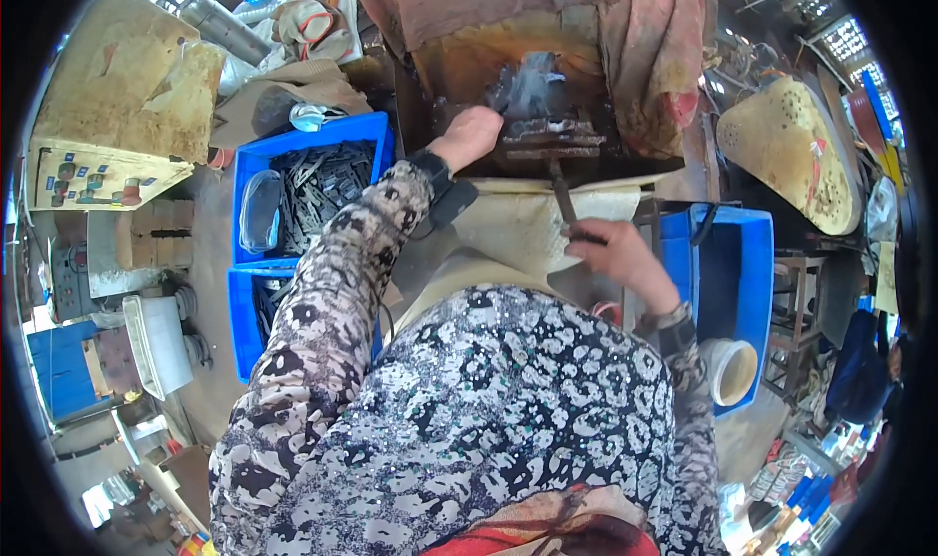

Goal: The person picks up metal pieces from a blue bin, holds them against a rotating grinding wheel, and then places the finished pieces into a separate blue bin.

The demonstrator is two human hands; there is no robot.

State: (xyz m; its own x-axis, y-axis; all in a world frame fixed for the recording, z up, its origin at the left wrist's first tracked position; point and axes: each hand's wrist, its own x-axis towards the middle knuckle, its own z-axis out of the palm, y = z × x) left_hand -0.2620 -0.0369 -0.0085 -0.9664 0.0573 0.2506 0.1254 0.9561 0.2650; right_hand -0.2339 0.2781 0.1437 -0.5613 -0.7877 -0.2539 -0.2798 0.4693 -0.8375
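Observation:
Below the hanging stained cloth, my left hand (471, 136) is closed at the left side of a wet, rusty work area. What its fingers hold is too hidden to make out. Whitish spray or mist (535, 85) blurs the spot just past it. Flat metal bars of a fixture (553, 141) lie to the right of this hand. A narrow metal lever (562, 192) runs from the fixture toward me. My right hand (618, 255) is closed around the lever's near end. Pale sheeting (508, 226) hangs below the work area's front edge.
At left, a blue bin (383, 146) holds dark flat metal pieces and a clear plastic tub (261, 212); another blue bin (239, 312) sits nearer. A blue bin (718, 263) with a white bucket (731, 372) stands right. Reddish cloth (657, 48) drapes overhead. A knobbed control box (112, 177) is far left.

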